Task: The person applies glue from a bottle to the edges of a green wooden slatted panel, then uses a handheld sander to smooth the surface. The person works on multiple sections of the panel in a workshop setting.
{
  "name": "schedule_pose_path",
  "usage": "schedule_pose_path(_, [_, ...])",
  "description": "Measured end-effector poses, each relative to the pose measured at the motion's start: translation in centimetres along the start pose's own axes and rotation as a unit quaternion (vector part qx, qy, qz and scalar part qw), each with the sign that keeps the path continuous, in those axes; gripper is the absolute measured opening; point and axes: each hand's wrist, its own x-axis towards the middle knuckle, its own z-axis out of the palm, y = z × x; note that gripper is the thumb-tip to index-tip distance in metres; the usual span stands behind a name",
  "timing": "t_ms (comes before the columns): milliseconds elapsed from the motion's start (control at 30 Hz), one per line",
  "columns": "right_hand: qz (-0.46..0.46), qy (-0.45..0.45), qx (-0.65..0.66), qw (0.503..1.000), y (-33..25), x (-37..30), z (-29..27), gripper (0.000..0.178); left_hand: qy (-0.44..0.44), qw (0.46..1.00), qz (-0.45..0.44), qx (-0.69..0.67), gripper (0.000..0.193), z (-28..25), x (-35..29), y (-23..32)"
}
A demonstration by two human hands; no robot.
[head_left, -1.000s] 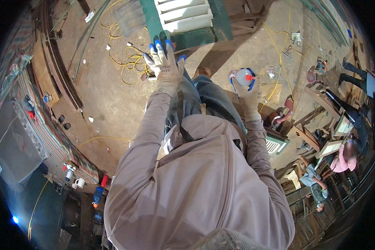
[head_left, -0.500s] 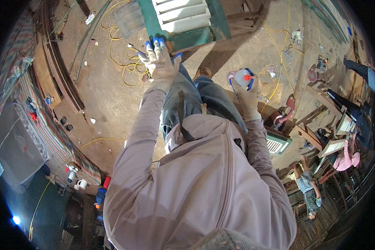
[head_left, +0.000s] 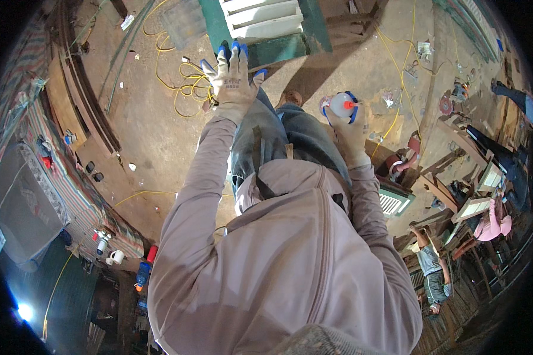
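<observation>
My left hand [head_left: 232,83], in a pale work glove with blue fingertips, is open with its fingers spread. Its fingertips reach the near corner of a green wooden shutter panel [head_left: 273,52] with white louvres [head_left: 263,18]; whether they touch it I cannot tell. Off to the right, my right hand [head_left: 352,133], gloved the same way, is wrapped round a translucent squeeze bottle [head_left: 340,105] with a red nozzle cap [head_left: 350,105]. The bottle is held clear of my legs, its nozzle pointing right.
Yellow cord [head_left: 192,89] lies looped on the floor left of my hand, near a clear plastic sheet [head_left: 182,23]. Long wooden boards [head_left: 80,100] run along the left. Another louvred shutter [head_left: 394,202] stands at right, with a power tool [head_left: 459,90] beyond. Several people work at far right.
My left hand has shifted slightly right, its fingers straighter and more upright. The bottle has tilted a little in my right hand. A person at far right has moved.
</observation>
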Motion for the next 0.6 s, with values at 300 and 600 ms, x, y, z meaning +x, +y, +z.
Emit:
schedule_pose_path(300, [0.043,-0.024,0.028,0.998,0.3,0.0,-0.6,0.046,0.035,0.996,0.078,0.025,0.095,1.7,1.3,-4.2])
schedule_pose_path(600, [0.015,-0.043,0.05,0.998,0.3,-0.3,-0.3,0.053,-0.068,0.986,0.149,0.024,0.102,1.4,-2.5,-5.1])
